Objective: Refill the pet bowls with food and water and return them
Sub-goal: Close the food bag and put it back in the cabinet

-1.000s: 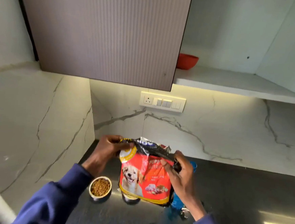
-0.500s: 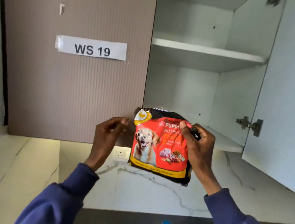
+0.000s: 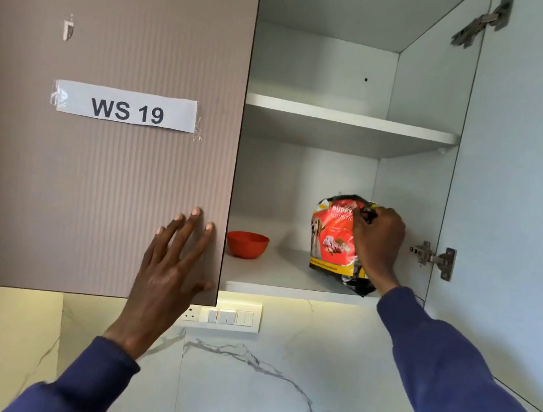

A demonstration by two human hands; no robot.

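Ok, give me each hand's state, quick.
Left hand: open, fingers spread on the cabinet door.
Right hand: gripping the puppy food bag at its top.

Label [image 3: 126,110]: a white paper strip taped to the face of the closed cabinet door [image 3: 102,192], in its upper half. It reads "WS 19" in black capitals and numerals.

Pet food bag [image 3: 332,240]: located to the right of the cabinet door. White print on the red front reads "PUPP", with "NUTRITIO" on the line beneath. The right hand [image 3: 376,243] covers the end of both lines. The smaller print lower on the bag front cannot be read.
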